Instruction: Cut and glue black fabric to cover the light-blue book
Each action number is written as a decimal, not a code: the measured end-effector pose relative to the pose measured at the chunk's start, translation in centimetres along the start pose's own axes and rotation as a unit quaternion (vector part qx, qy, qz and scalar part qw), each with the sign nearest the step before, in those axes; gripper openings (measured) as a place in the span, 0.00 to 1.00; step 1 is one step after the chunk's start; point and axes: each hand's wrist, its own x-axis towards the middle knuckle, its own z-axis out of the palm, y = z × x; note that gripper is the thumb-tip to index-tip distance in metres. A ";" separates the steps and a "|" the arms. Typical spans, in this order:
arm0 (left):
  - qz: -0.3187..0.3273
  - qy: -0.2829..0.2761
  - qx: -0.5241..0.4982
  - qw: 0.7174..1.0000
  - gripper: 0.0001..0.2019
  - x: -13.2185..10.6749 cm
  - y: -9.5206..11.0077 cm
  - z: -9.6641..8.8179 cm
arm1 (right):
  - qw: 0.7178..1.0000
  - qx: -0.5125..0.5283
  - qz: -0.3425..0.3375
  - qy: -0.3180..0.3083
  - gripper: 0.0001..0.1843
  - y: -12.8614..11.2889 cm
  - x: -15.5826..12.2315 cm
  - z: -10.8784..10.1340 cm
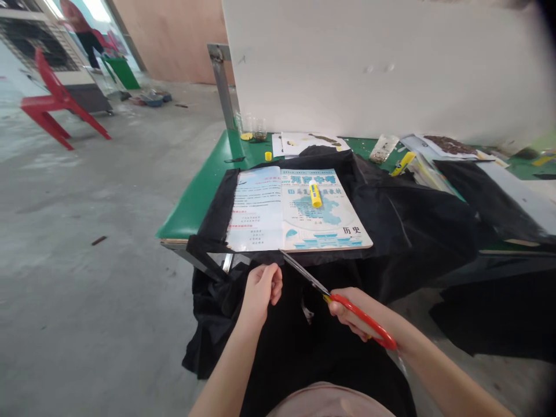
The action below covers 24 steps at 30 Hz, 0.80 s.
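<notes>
Book: the opened paperback with white and pale-blue covers (326, 223) lies spread, printed covers up, in front of me; I place everything by it.
Scissors: the long metal-bladed scissors with red-and-yellow handles (345, 303) slant from the book's near right toward its near edge, tips at about the spine.
Right grip: my right grip (354, 310) is closed around the scissor handles, nearer me than the book.
Left grip: my left grip (264, 284) is curled just this side of the book's near edge; I cannot tell whether it pinches anything.
Glue: a yellow glue tube with a white end (315, 194) rests on the book's right half.
Cloth: thin black fabric (399, 220) lies under the book, spreads to its right and hangs below it.
Tabletop: the green tabletop (195, 194) shows left of the book.
Beyond the book: a small yellow cap (268, 156), then white paper sheets bearing brown bits (292, 143).
Far left of the book: a red plastic chair (54, 98) on the floor.
</notes>
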 end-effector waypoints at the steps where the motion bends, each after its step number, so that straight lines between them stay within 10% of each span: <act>1: -0.002 0.003 0.002 1.000 0.15 0.0 0.0 0.1 | 1.000 -0.012 -0.002 -0.003 0.28 0.1 0.2 -0.3; 13: 0.040 0.034 0.060 0.997 0.21 -0.3 1.4 -1.6 | 0.998 -0.039 -0.037 -0.014 0.30 -0.3 -3.0 -0.8; 24: 0.005 0.015 0.084 0.996 0.19 0.4 0.8 1.2 | 0.999 -0.015 0.010 -0.034 0.28 -0.3 -1.3 -4.4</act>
